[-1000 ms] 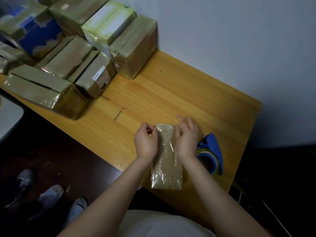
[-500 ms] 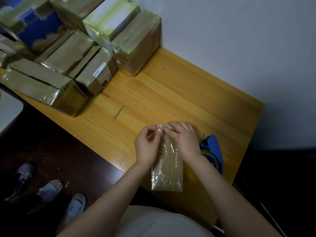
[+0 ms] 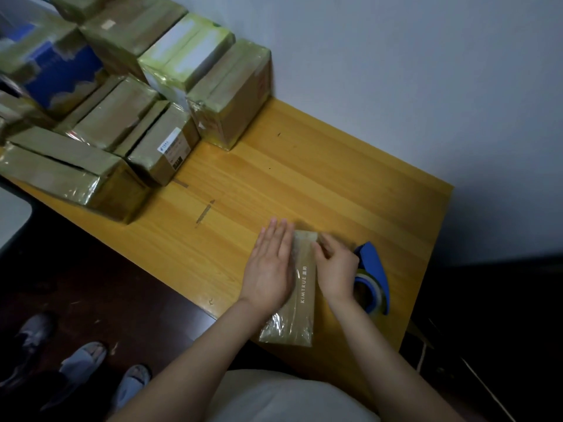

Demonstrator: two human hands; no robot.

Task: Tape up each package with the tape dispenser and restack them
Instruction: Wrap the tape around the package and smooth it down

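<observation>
Lower centre, the left hand [image 3: 271, 269] lies flat, fingers straight, on the package [image 3: 300, 318]. Curled fingers of the right hand [image 3: 335, 268] grip its right edge.

You have one small package [image 3: 300, 287] in front of you, the only one apart from the pile, and one blue tape dispenser [image 3: 373, 269]. Count two hands in view: your left hand [image 3: 271, 269] and your right hand [image 3: 335, 269]. There is one wooden table [image 3: 304, 178]. In the pile at its far left end you can make out at least eight taped packages [image 3: 164, 144], one of them blue, one white-topped and the rest brown. The leftmost part is blurred and cut off by the frame edge, so the exact total cannot be told. Two short tape scraps [image 3: 205, 211] lie on the wood. On the floor you can count three shoes [image 3: 85, 357].
</observation>
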